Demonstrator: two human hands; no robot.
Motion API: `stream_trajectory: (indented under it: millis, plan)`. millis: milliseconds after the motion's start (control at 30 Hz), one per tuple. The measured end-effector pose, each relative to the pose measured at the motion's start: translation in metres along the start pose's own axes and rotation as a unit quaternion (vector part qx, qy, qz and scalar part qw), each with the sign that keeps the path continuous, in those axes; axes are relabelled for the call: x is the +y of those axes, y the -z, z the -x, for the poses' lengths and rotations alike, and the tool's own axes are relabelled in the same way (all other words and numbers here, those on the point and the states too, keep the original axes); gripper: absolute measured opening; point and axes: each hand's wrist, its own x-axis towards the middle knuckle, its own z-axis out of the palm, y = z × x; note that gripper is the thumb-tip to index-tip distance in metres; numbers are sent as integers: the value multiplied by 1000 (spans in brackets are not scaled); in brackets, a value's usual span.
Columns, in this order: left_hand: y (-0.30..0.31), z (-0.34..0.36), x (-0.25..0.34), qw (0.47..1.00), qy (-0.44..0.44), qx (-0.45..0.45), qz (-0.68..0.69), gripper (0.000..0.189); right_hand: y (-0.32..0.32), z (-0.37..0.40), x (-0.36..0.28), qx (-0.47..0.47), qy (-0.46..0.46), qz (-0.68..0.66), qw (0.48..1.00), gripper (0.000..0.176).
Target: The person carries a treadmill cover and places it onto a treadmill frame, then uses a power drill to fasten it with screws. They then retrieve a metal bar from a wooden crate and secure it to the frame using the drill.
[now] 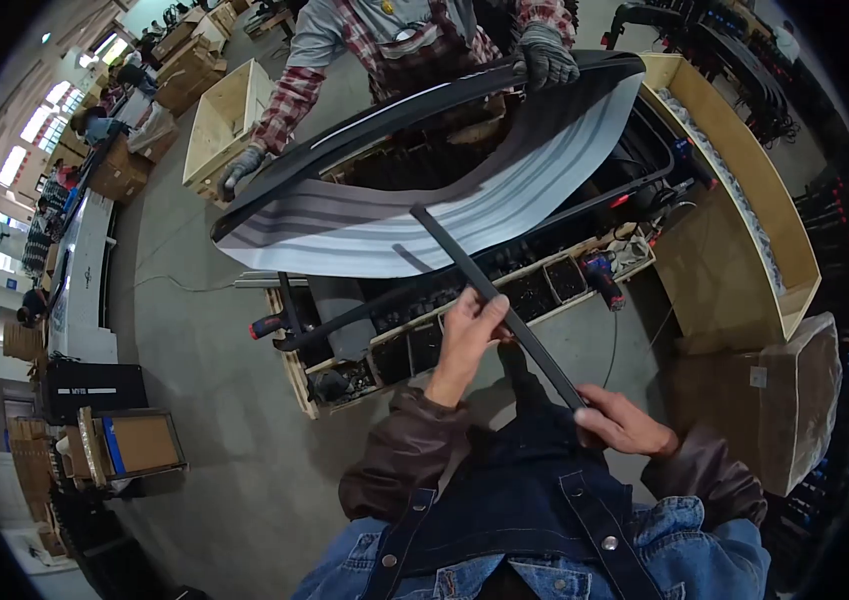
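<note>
Head view: seen from above, a person in a denim apron and brown sleeves holds a long, thin black strip (pixel 449 250) at a slant in front of the chest, its far end pointing up and left over the work area. The left hand (pixel 469 335) has its fingers closed around the strip near its middle. The right hand (pixel 624 420) grips the near end, fingers curled over it, close to the apron. Just beyond, a co-worker in a plaid shirt holds a large curved panel (pixel 424 200), with one gloved hand (pixel 544 55) on its far right edge and the other gloved hand (pixel 241 168) at its left end. Under the panel stands a wooden parts tray (pixel 294 370) with a drill (pixel 601 278) at its right end. A cardboard box (pixel 774 410) sits at the right on the concrete floor (pixel 204 400).
</note>
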Motion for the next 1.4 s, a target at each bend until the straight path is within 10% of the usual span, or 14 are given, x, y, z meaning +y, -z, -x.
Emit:
stream_trajectory:
  millis: [200,400,600,800,933,1400]
  plan:
    - [54,-157,15,996,12,91,5,29,45,-197,-30,162,202,-10,966,43]
    - [73,-154,102,985,-68,159,-29,56,105,-335,-76,198,248,93,944,48]
    - [96,-150,191,978,-131,128,96,72,105,-376,-79,214,217,111,946,46]
    - [94,-168,222,963,-77,213,148,41,91,-388,-52,241,230,159,929,45]
    - [93,-161,220,958,-83,231,150,36,97,-401,-42,79,136,-68,985,47]
    - [96,-156,245,952,-64,211,214,34,90,-387,-98,17,-104,-198,974,32]
